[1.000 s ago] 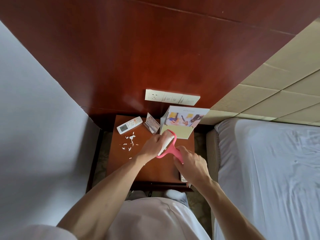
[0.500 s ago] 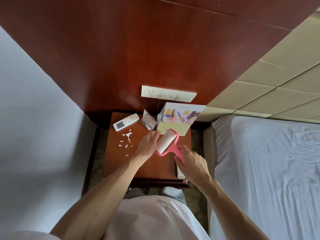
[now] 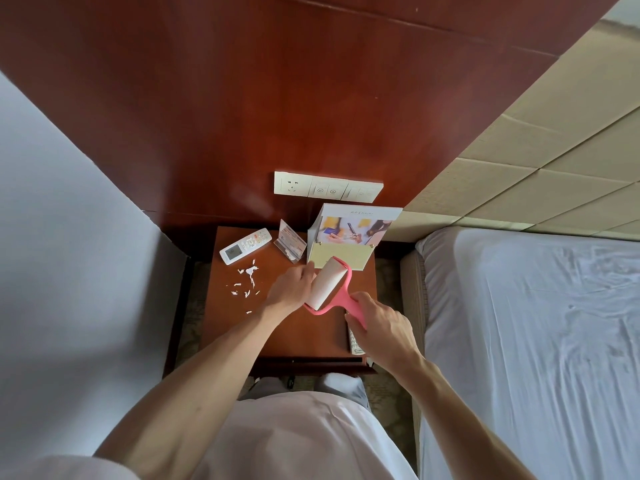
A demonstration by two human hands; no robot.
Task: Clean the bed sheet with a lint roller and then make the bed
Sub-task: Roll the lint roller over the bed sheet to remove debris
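One lint roller [image 3: 328, 283], handle in right grip [image 3: 381, 329], roll against left grip [image 3: 292, 289].

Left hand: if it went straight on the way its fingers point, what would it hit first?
The white roll of the lint roller: the left hand points up-right at it and seems to touch it. Behind that stands the brochure holder, though depth is unclear.

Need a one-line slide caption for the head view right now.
Right hand grips the pink lint roller above the nightstand, left hand against its roll, white bed sheet alongside.
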